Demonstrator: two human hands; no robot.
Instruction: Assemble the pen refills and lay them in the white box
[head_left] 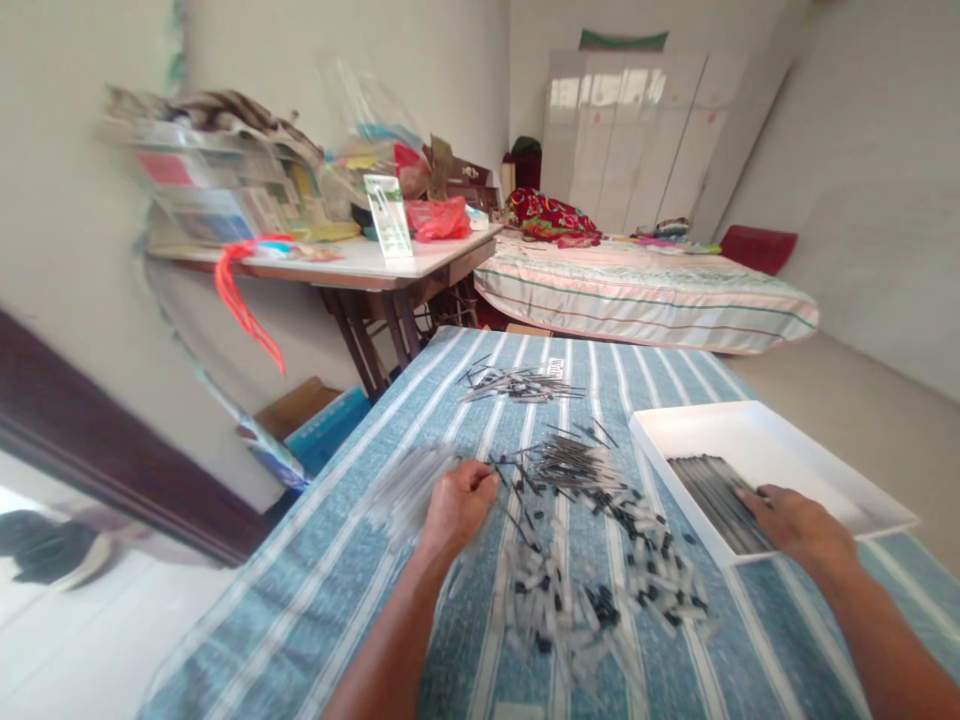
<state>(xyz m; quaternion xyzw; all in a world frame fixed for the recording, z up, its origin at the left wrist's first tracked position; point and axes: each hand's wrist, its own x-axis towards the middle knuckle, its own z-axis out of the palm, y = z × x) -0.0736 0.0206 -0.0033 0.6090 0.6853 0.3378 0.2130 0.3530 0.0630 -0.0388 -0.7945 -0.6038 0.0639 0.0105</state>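
Observation:
My left hand (461, 503) is closed in a pinch at the right edge of a pile of clear pen barrels (409, 490). What its fingertips hold, if anything, is too small to make out. My right hand (806, 527) reaches into a shallow white box (832, 480), fingers closed on a pen at the right side of a neat row of dark-looking pens (712, 500). Between the hands lie a bundle of thin dark refills (571, 460) and scattered small clear caps and black plugs (600, 605). The right fingertips are partly hidden.
A blue striped cloth (465, 640) covers the table. More thin refills (521, 384) lie at its far end. Beyond stand a cluttered desk (442, 255) with bags and an orange-red cord (244, 310), and a bed (645, 285). The box overhangs the table's right side.

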